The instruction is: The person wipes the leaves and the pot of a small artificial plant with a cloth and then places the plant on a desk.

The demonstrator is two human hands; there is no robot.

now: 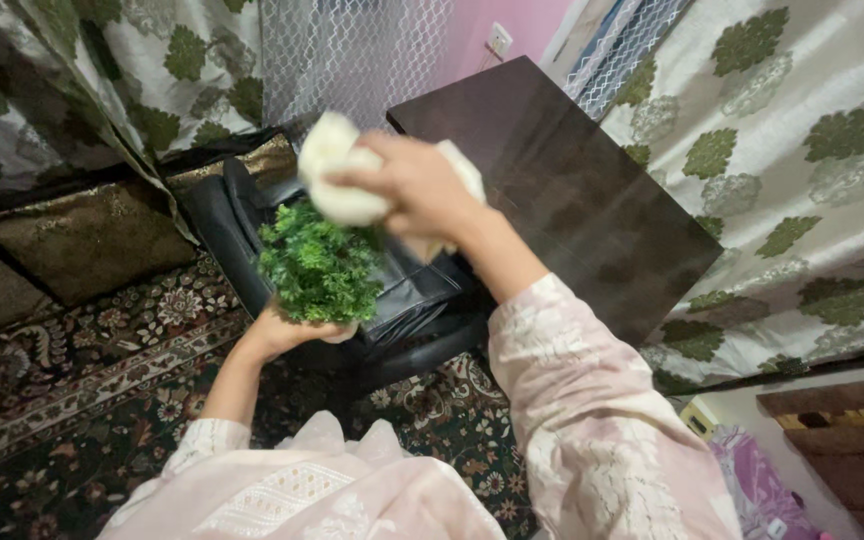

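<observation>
A: From the head view, what have my hands got?

B: Your left hand (287, 330) is cupped under a bushy green plant (320, 265), fingers closed round its base, which the leaves hide. The plant sits near the middle of the scene, just in front of a black leather chair (412, 290).

A: And the right hand (417, 185), as I see it, is clamped on a white cloth (342, 175), bunched up and pressed against the top of the plant.

B: Yes, cloth and leaves are touching. To the right, farther off, stands a dark wooden desk (572, 190), with leaf-print curtains (802, 170) beyond it.

A: Below, I see a patterned carpet (82, 390) on the floor, and my pale pink sleeves (592, 420) near the bottom.
</observation>
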